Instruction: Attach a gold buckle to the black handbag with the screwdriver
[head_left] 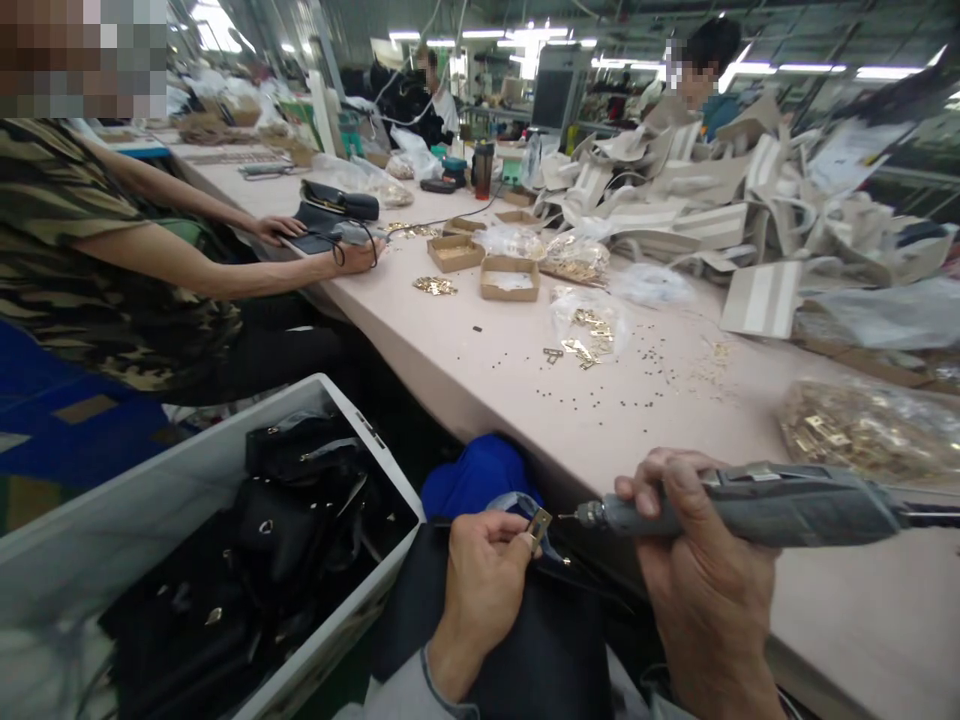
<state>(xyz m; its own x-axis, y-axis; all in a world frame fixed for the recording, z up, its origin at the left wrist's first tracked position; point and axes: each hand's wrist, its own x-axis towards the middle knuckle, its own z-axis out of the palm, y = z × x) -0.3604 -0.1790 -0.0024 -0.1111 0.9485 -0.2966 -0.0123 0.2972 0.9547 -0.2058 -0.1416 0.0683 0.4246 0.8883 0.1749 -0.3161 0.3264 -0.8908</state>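
My right hand (pixel 694 545) is wrapped round a grey electric screwdriver (pixel 757 505) held level, its bit tip pointing left. My left hand (pixel 484 570) pinches a small gold metal fitting (pixel 538 525) against a black bag (pixel 525 640) lying in my lap. The bit tip sits just right of the fitting, almost touching it. A strip of clear plastic curls beside my left thumb.
A pink worktable (pixel 480 370) carries loose gold fittings (pixel 581 350), small cardboard trays (pixel 510 278), a plastic bag of hardware (pixel 862 430) and piles of beige bags (pixel 720 200). A white bin (pixel 97 520) at left holds black bags. A person in camouflage (pixel 97 250) works at left; others sit farther back.
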